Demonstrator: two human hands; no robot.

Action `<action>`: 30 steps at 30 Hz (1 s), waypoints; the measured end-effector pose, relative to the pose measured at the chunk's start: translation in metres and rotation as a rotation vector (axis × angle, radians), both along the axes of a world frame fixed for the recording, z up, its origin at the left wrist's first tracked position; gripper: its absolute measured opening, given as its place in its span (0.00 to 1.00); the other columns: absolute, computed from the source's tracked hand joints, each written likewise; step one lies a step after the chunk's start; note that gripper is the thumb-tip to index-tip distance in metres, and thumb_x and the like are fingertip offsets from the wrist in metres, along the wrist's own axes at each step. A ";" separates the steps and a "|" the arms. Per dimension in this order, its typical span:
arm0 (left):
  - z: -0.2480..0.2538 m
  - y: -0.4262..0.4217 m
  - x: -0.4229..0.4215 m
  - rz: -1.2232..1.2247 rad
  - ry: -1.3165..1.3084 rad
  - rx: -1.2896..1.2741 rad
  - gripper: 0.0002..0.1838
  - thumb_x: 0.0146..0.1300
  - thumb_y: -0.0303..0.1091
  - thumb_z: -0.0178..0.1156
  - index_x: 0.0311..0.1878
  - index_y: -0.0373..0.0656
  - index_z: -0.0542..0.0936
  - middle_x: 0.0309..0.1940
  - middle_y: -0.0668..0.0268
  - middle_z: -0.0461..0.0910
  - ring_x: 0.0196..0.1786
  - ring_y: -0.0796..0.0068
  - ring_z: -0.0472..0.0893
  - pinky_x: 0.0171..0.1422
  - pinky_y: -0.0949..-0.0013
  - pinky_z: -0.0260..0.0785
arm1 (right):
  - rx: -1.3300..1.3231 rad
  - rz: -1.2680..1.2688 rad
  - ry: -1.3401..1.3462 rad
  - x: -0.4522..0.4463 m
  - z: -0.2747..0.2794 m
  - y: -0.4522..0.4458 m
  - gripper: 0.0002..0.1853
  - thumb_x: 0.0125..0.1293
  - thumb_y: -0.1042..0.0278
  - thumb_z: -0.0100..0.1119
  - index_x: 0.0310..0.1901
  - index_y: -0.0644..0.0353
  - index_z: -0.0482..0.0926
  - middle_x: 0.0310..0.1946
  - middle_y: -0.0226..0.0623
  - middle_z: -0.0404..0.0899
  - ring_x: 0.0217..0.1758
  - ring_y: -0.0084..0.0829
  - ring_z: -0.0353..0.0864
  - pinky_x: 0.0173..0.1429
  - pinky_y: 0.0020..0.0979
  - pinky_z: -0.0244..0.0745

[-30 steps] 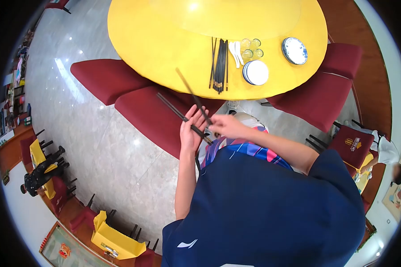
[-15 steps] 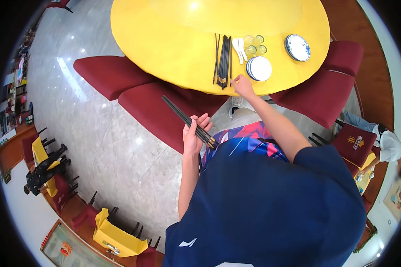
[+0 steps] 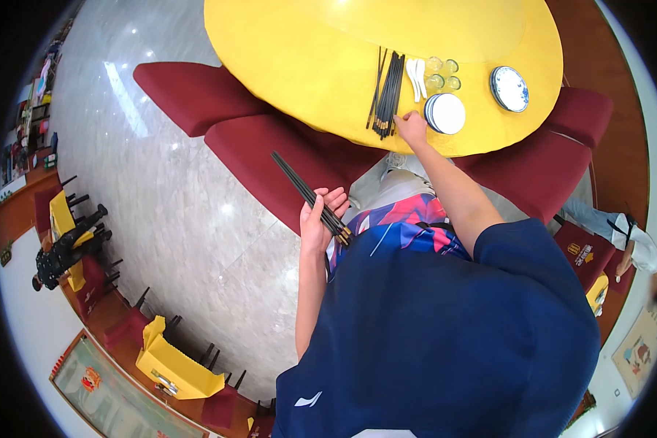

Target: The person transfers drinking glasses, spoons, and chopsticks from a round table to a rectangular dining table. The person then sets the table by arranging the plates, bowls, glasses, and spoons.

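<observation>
Several black chopsticks (image 3: 296, 174) with gold-banded ends lie in a bundle across the palm of my left hand (image 3: 315, 223), thumb over them. That hand is closed around them in front of my body, below the table edge. My right hand (image 3: 412, 130) reaches over the front edge of the table. Its fingers are pinched at the lower end of the rightmost stick in a row of black chopsticks (image 3: 390, 93). Just left of that row, a couple of chopsticks (image 3: 377, 89) lie apart. A stack of white plates (image 3: 444, 114) sits close to the right of this hand.
The round table has a yellow cloth (image 3: 292, 66). White spoons (image 3: 417, 79), several small glasses (image 3: 435, 82) and blue-patterned dishes (image 3: 509, 89) stand on it. Dark red chairs (image 3: 263, 171) are tucked at its edge. Two people (image 3: 644, 248) are farther off, one each side.
My right hand has moved from beside the chopsticks' lower ends to pinch at the rightmost stick. The left hand keeps its bundle. The view has shifted slightly.
</observation>
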State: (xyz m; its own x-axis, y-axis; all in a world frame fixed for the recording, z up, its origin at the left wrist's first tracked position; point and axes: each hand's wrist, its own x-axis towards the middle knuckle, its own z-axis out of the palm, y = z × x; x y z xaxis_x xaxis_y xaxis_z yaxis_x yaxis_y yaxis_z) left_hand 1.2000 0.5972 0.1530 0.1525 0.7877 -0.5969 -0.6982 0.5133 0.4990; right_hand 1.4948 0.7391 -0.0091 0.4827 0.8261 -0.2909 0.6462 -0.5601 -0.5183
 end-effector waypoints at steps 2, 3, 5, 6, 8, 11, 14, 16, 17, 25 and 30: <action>0.001 -0.002 -0.002 0.011 0.011 0.005 0.12 0.74 0.36 0.47 0.53 0.38 0.69 0.53 0.44 0.75 0.54 0.56 0.79 0.61 0.49 0.73 | 0.004 0.038 0.003 0.001 -0.005 0.002 0.21 0.53 0.55 0.66 0.37 0.67 0.79 0.34 0.54 0.82 0.43 0.50 0.83 0.50 0.43 0.77; 0.002 -0.002 -0.004 0.013 0.019 0.011 0.12 0.74 0.36 0.47 0.52 0.38 0.69 0.53 0.44 0.75 0.54 0.56 0.79 0.61 0.49 0.73 | 0.009 0.066 0.002 0.001 -0.007 0.004 0.20 0.53 0.56 0.66 0.37 0.68 0.79 0.34 0.55 0.82 0.43 0.50 0.83 0.50 0.43 0.77; 0.001 -0.003 -0.005 0.023 0.015 0.019 0.12 0.74 0.36 0.47 0.52 0.38 0.69 0.53 0.44 0.75 0.54 0.56 0.79 0.61 0.49 0.73 | -0.018 0.063 0.044 0.003 -0.012 0.009 0.20 0.52 0.57 0.66 0.37 0.68 0.79 0.34 0.55 0.82 0.43 0.50 0.82 0.50 0.43 0.77; 0.000 -0.003 -0.005 0.028 0.009 0.022 0.12 0.74 0.36 0.47 0.52 0.38 0.69 0.53 0.44 0.76 0.54 0.56 0.80 0.61 0.49 0.73 | -0.050 0.056 0.084 0.004 -0.014 0.010 0.19 0.52 0.57 0.66 0.36 0.68 0.79 0.34 0.56 0.82 0.43 0.51 0.82 0.50 0.42 0.77; 0.001 -0.003 -0.004 0.029 0.007 0.027 0.12 0.74 0.36 0.47 0.52 0.38 0.69 0.53 0.45 0.76 0.53 0.56 0.80 0.61 0.49 0.74 | -0.075 0.099 0.020 0.001 -0.006 0.010 0.20 0.51 0.58 0.65 0.36 0.69 0.79 0.35 0.56 0.82 0.44 0.51 0.82 0.51 0.42 0.77; 0.001 -0.003 -0.005 0.029 0.009 0.041 0.12 0.74 0.36 0.48 0.52 0.39 0.69 0.52 0.45 0.76 0.53 0.57 0.80 0.60 0.49 0.74 | -0.174 0.157 -0.054 -0.003 0.016 0.014 0.21 0.50 0.58 0.65 0.37 0.70 0.80 0.37 0.57 0.82 0.46 0.50 0.82 0.52 0.41 0.77; 0.003 -0.003 -0.006 0.038 0.027 0.050 0.12 0.74 0.36 0.48 0.52 0.39 0.69 0.51 0.46 0.77 0.53 0.57 0.80 0.60 0.49 0.74 | -0.274 0.181 -0.070 0.001 0.017 0.017 0.22 0.50 0.57 0.65 0.38 0.72 0.80 0.37 0.57 0.82 0.46 0.48 0.83 0.51 0.41 0.78; 0.004 -0.003 -0.009 0.047 0.042 0.057 0.12 0.74 0.36 0.48 0.52 0.39 0.70 0.51 0.46 0.77 0.52 0.58 0.80 0.60 0.49 0.74 | -0.293 0.190 -0.073 0.005 0.015 0.017 0.23 0.50 0.57 0.64 0.39 0.72 0.81 0.36 0.56 0.83 0.44 0.47 0.84 0.50 0.41 0.79; 0.004 -0.003 -0.010 0.067 0.042 0.053 0.12 0.74 0.36 0.48 0.52 0.39 0.69 0.51 0.46 0.77 0.52 0.56 0.80 0.60 0.49 0.74 | -0.315 0.150 0.028 0.008 0.015 0.016 0.19 0.51 0.58 0.64 0.32 0.70 0.81 0.32 0.54 0.83 0.36 0.43 0.85 0.42 0.38 0.80; 0.003 -0.002 -0.015 0.092 0.013 0.116 0.09 0.75 0.38 0.47 0.49 0.45 0.73 0.32 0.64 0.78 0.24 0.82 0.72 0.25 0.77 0.65 | -0.077 -0.174 0.377 -0.005 -0.006 0.018 0.19 0.54 0.59 0.59 0.37 0.70 0.79 0.29 0.55 0.83 0.36 0.47 0.85 0.44 0.41 0.79; 0.008 -0.002 -0.016 0.083 -0.099 0.058 0.11 0.75 0.40 0.46 0.44 0.45 0.75 0.16 0.74 0.62 0.15 0.87 0.55 0.18 0.79 0.45 | 0.030 -0.012 0.144 -0.046 0.012 0.037 0.18 0.57 0.60 0.60 0.40 0.70 0.76 0.39 0.60 0.80 0.47 0.55 0.80 0.51 0.46 0.76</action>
State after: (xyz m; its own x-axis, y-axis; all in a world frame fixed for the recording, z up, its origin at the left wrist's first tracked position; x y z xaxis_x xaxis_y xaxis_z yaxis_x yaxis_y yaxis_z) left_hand 1.1839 0.5950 0.1612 0.1411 0.8326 -0.5357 -0.7845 0.4241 0.4525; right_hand 1.4485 0.7760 0.0024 0.4475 0.8300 -0.3330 0.5572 -0.5500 -0.6221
